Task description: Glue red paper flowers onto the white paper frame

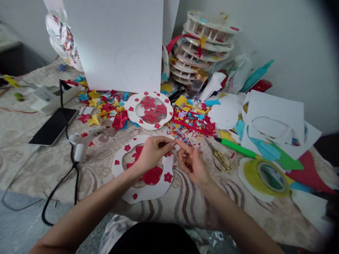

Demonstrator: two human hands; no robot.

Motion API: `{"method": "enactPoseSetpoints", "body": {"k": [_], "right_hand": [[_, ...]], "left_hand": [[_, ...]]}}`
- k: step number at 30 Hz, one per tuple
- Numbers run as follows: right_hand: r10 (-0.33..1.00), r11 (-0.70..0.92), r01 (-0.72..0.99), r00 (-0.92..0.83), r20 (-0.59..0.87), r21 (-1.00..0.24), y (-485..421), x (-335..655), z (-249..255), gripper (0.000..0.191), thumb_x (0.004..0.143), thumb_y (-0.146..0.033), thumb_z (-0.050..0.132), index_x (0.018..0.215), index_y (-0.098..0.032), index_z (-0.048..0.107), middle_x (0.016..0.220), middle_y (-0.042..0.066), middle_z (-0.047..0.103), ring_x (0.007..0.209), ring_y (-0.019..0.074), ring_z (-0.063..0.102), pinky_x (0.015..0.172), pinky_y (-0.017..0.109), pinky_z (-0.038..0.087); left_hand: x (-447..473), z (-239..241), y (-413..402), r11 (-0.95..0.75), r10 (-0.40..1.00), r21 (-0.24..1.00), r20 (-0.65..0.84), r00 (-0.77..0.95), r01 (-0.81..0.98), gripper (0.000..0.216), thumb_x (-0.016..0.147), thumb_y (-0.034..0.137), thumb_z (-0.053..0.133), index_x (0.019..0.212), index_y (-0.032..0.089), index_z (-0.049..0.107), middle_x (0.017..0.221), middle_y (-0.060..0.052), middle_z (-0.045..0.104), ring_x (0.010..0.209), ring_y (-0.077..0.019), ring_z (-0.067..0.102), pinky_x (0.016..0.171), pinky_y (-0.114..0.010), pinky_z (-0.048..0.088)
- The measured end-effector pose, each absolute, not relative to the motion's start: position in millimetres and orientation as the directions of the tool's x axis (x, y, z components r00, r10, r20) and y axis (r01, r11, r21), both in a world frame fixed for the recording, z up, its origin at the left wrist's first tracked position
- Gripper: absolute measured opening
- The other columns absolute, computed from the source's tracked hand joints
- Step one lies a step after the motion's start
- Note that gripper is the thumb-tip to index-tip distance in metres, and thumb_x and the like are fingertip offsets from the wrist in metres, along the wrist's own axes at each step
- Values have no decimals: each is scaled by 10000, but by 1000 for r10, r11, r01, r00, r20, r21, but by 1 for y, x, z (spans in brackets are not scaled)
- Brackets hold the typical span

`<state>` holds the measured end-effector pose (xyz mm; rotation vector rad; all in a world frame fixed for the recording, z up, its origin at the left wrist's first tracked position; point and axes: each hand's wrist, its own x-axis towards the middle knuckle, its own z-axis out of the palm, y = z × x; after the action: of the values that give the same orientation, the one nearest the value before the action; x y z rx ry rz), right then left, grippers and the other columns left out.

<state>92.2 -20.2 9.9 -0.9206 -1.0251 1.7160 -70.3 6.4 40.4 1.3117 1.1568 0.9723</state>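
My left hand hovers over a white flower-shaped paper ring dotted with small red flowers, its fingertips pinched together on something too small to name. My right hand sits just to its right, palm turned up, index finger stretched toward the left fingertips, the other fingers loosely apart. A large red paper flower lies in the ring's opening. A second, similar ring with red flowers lies farther back.
A hot glue gun with a black cord and a phone lie at left. Gold scissors, a green marker and a tape roll are at right. Paper scraps, white sheets and stacked paper wheels crowd the back.
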Motion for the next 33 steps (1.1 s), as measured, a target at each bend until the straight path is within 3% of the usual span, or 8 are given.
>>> {"method": "enactPoseSetpoints", "body": {"k": [5,8,12,16,18,21,28,33], "right_hand": [[950,-178,-251,-296,-100,-951,-22,93,9,579,873,-633,293,1216,-257,571,705,-16,467,390,49,291,368,236,170],[955,-111,-169,-291,-58,-979,-23,95,7,556,896,-595,283,1207,-239,577,714,-6,489,405,56,320,375,234,202],[956,3,57,-292,-13,-998,-22,99,9,427,908,-484,390,1199,-234,576,730,1,534,448,69,375,411,230,287],[993,81,205,-96,62,-975,-13,108,11,313,854,-400,538,1115,-235,589,697,-24,525,476,72,393,430,212,316],[996,76,199,26,83,-977,-7,113,10,216,832,-401,570,936,-214,601,618,-44,489,464,72,386,416,201,308],[998,25,173,54,35,-985,-3,116,10,283,856,-458,511,752,-199,555,534,-50,472,425,74,385,388,197,290],[966,32,298,-255,-48,-954,-13,112,11,326,887,-465,445,859,-182,604,755,26,674,396,66,409,390,214,332],[965,-7,380,-239,-106,-925,-21,115,1,291,867,-457,478,896,-196,601,834,47,701,404,83,463,412,233,380]], "left_hand": [[-72,41,6,-92,986,955,48,159,282,157,798,247,563,840,145,675,696,-14,650,559,-86,519,532,-202,401],[-74,45,8,-257,957,844,156,243,471,140,806,178,520,796,156,658,726,-12,642,631,-98,536,593,-212,397],[-76,49,11,-387,911,688,182,370,614,159,803,134,471,715,146,603,723,-25,598,660,-113,521,623,-231,386],[-79,48,14,-398,908,694,203,367,600,142,806,142,460,744,152,588,734,-23,582,667,-116,513,618,-227,385],[-84,47,14,-388,913,717,213,349,578,137,816,162,462,763,155,588,727,-16,583,664,-113,515,616,-224,383],[-99,49,11,-333,939,735,201,279,590,200,858,236,440,756,156,592,714,-16,601,653,-115,530,611,-228,384],[-171,48,-26,-41,994,752,100,-53,658,240,839,397,512,905,193,621,824,-11,645,709,-134,569,633,-237,439],[-216,24,-70,156,970,840,-32,-240,519,339,795,451,558,1047,224,556,1055,-30,617,916,-185,596,759,-300,498]]}}
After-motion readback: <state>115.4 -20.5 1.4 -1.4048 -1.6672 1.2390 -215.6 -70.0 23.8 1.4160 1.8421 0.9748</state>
